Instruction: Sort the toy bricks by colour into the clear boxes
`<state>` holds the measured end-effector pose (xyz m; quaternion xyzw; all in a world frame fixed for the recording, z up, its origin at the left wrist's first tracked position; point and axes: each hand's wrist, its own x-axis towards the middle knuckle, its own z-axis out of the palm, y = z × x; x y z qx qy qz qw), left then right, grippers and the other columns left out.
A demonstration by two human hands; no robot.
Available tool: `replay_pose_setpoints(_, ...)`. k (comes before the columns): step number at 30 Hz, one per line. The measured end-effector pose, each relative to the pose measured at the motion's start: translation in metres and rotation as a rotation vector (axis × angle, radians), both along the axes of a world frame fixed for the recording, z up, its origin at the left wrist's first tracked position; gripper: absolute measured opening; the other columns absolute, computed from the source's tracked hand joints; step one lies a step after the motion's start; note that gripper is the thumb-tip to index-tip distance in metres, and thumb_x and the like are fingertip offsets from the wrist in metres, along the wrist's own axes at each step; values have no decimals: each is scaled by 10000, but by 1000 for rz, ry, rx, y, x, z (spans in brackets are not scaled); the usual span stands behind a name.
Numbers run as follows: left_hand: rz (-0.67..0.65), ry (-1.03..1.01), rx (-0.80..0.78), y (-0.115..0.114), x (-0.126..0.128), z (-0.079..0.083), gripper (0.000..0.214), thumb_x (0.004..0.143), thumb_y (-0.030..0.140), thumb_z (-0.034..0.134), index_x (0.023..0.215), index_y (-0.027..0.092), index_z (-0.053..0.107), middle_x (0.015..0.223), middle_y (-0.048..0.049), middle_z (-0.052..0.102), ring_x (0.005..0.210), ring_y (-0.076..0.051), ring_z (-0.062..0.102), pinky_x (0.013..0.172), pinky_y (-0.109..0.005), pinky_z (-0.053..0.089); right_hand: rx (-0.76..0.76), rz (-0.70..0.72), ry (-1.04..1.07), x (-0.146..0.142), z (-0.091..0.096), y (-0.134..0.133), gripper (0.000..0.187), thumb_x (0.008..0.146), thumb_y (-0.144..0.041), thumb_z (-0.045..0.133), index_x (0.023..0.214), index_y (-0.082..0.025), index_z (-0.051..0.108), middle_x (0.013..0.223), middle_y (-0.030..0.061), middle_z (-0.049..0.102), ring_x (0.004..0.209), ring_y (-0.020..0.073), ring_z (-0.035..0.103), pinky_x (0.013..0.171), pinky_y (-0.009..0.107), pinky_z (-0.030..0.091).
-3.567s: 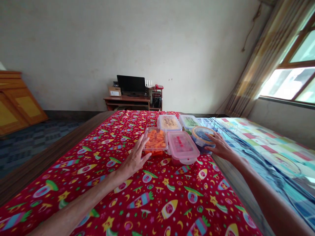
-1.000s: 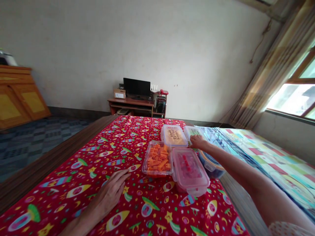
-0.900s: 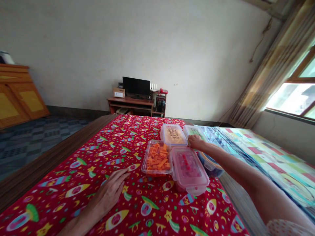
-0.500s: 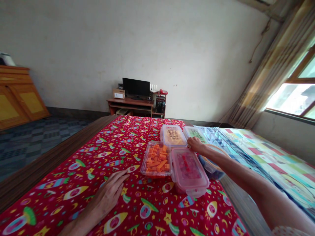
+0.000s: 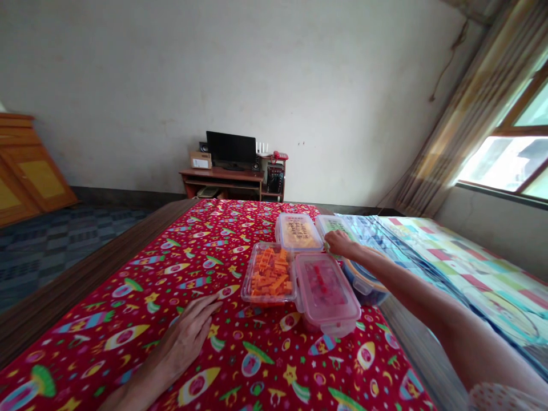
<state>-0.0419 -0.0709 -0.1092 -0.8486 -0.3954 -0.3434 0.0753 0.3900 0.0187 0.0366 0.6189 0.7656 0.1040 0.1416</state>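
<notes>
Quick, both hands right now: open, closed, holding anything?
Left hand: open, flat on the tablecloth, holding nothing.
Right hand: on the green-lidded box; grip cannot be told.

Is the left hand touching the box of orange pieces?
No, the left hand lies flat on the cloth, apart from the orange box.

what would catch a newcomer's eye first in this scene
The bright red rocket-print tablecloth fills the foreground. At its far right, the lidless clear plastic box of orange bricks sits beside the lidded clear plastic box of red pieces. The right hand reaches to the green-filled clear plastic box behind them; the left hand lies flat on the cloth.
</notes>
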Motion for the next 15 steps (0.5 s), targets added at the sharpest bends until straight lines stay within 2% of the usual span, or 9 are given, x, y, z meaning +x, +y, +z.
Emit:
replay_pose_setpoints(4,1,-5,-7,2,-2,-6,380,923,268,353,1125,210,670,1166,-82,671,1062,-210,632,912,-314,541,-42,-110,57,16,22,9,276,764,-170,622,1017,-153,730,1036,117,714,955,235,661,768,277,488)
replay_pose_setpoints(7,0,12,-17,0,-2,-3,382,923,254,350,1128,207,668,1163,-82,671,1057,-205,634,905,-310,545,-42,-179,96,27,31,12,251,832,-231,556,991,-179,743,921,64,740,837,172,678,691,221,470)
replay_pose_setpoints(10,4,20,-38,-2,-2,0,365,917,250,368,1111,213,675,1161,-77,675,1051,-203,640,891,-308,554,7,-220,94,29,29,12,295,874,-327,526,1037,-182,725,1056,97,716,936,200,664,693,239,466)
replay_pose_setpoints(13,8,12,-24,-2,-2,1,357,916,246,374,1096,209,680,1155,-77,678,1053,-201,641,890,-307,556,5,-191,76,24,19,9,343,836,-439,590,1046,-194,710,1136,109,685,1037,243,629,745,275,471)
replay_pose_setpoints(15,4,20,-13,-2,-3,1,357,917,240,373,1096,203,679,1150,-81,679,1048,-200,643,887,-307,558,-5,-156,58,20,12,8,362,811,-414,626,1078,-178,689,1149,121,675,1056,258,620,781,295,471)
